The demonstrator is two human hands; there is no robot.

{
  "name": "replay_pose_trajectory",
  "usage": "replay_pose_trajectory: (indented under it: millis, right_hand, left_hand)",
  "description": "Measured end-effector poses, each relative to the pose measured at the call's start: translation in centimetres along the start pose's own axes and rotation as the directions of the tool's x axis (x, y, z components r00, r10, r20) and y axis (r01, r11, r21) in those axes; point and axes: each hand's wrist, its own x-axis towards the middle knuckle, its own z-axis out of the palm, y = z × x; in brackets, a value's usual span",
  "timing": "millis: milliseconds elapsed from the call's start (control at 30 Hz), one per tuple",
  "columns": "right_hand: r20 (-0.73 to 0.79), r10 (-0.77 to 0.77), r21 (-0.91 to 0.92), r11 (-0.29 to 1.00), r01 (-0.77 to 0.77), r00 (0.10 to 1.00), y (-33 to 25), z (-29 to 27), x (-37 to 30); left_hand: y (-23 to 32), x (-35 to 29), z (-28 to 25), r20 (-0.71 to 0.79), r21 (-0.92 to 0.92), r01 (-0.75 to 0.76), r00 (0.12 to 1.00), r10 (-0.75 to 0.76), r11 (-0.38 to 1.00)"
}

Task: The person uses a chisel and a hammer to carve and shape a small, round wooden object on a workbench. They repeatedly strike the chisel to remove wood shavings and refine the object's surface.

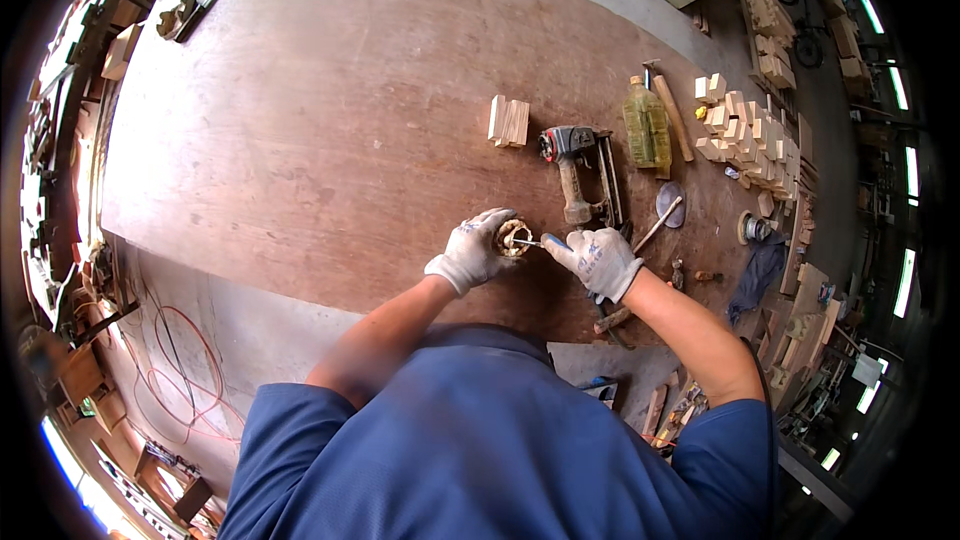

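Note:
Over the near edge of the wooden table, my gloved left hand (472,250) is closed round a small, round, cup-like object (513,238) with a pale rim and a brown, uneven inside. My gloved right hand (597,260) grips a thin-shafted tool (531,243), whose tip reaches into that round object. Most of the tool's handle is hidden by the fingers, so its exact kind cannot be made out. Just beyond my right hand lies a nail gun (572,175). A stick (660,223) rests across a round, greyish disc or lid (671,202) to its right.
A small stack of wood blocks (508,122) sits beyond my hands. To the right are a bottle of yellowish liquid (647,127), a hammer (672,115) and a pile of wood blocks (748,140). A dark clamp-like tool (187,16) lies far left. Red hoses (205,360) coil on the floor.

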Motion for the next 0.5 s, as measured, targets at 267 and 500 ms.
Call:
replay_pose_trajectory:
  millis: [267,500]
  right_hand:
    - [0.215,0.277,0.104,0.947,-0.304,0.937,-3.0,-3.6,1.4]
    - [0.356,0.474,0.227,0.792,-0.566,0.806,-4.0,-8.0,1.0]
  left_hand:
    - [-0.3,-0.3,0.3,-0.005,-0.002,0.024,1.000,-0.024,1.000]
    - [-0.4,-0.6,0.5,-0.017,-0.051,0.010,1.000,-0.011,0.999]
